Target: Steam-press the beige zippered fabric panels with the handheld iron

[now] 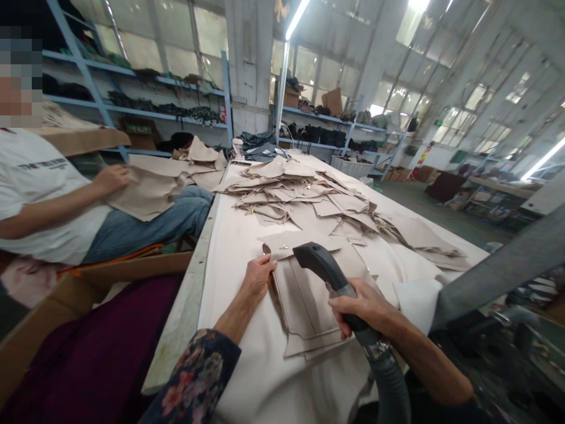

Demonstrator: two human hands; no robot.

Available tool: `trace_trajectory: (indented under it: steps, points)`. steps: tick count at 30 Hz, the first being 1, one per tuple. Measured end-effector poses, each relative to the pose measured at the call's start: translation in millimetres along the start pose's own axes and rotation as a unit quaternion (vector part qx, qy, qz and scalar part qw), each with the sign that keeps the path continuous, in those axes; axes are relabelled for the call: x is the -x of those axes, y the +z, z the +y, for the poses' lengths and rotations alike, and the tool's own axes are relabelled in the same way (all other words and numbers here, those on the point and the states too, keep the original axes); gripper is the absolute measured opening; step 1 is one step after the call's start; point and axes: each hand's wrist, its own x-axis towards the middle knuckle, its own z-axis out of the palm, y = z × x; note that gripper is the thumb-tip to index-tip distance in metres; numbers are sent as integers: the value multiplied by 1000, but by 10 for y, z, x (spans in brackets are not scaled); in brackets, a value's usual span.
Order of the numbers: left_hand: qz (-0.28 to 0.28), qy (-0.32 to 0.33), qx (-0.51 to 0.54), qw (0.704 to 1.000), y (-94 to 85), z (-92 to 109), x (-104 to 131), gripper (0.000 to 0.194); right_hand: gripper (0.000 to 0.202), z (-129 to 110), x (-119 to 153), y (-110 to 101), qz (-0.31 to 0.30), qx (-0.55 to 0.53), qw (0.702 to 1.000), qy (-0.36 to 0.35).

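Note:
My right hand (368, 303) is wrapped around the grip of a black vacuum cleaner nozzle (320, 260), with its ribbed hose (388, 380) running down toward me. The nozzle's mouth is over a flat beige leather bag piece (302, 294) on the white-covered table. At that piece's upper left edge, my left hand (258, 275) has its fingers closed on the border. A small shiny metal fitting (266, 248) shows by the fingertips. Some of the bag piece is hidden behind the nozzle and my right hand.
Beyond lies a heap of similar beige pieces (286, 185) on the table (233, 282). To the left, a seated person (48, 200) holds a beige piece. A cardboard box (128, 265) with dark purple material stands at lower left. A grey metal beam (498, 265) slants on the right.

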Motion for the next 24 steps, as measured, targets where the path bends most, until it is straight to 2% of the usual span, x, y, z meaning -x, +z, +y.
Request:
trace_trajectory:
  steps: [4, 11, 17, 24]
  points:
    - [-48, 50, -27, 997, 3, 0, 25, 31, 15, -62, -8, 62, -4, -7, 1000, 10]
    - [-104, 91, -109, 984, -28, 5, 39, 30, 15, -81, -107, 135, 0, 27, 1000, 14]
    - [-103, 117, -145, 977, -54, -11, 23, 28, 23, -99, -197, 56, 27, 38, 999, -10]
    - [-105, 143, -175, 968, -73, -29, -13, 26, 21, -57, -12, -58, 4, 19, 1000, -3]
